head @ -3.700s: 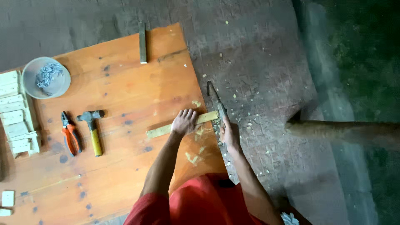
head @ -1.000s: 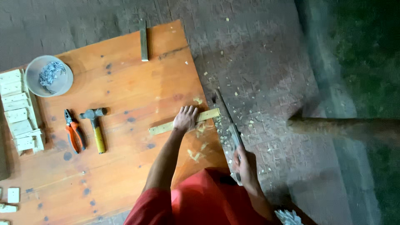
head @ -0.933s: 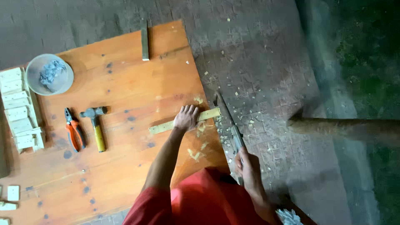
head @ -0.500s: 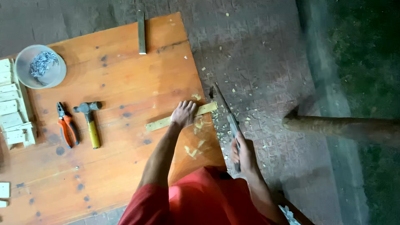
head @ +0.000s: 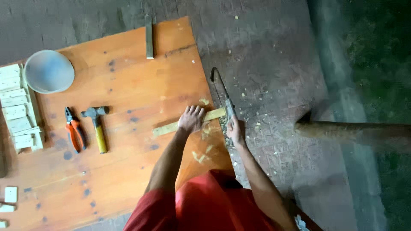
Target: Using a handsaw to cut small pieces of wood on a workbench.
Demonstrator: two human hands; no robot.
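Note:
A thin pale wooden strip (head: 167, 128) lies across the right side of an orange wooden board (head: 128, 85), its end sticking just past the board's edge. My left hand (head: 191, 119) presses flat on the strip near that end. My right hand (head: 236, 130) grips the handle of a small hacksaw (head: 221, 89), whose blade runs along the board's right edge and meets the strip's end. Pale wood chips lie on the board below my left hand.
On the board lie a yellow-handled hammer (head: 97, 126), orange-handled pliers (head: 74, 134), a grey bowl (head: 49, 71), a dark metal bar (head: 148, 36) and stacked pale wood pieces (head: 16, 109) at the left. A log (head: 355, 133) lies on the chip-strewn concrete floor at right.
My right hand has pushed the saw forward along the board's edge, from drawn back toward me to up beside the strip. My left hand has stayed pressed on the strip.

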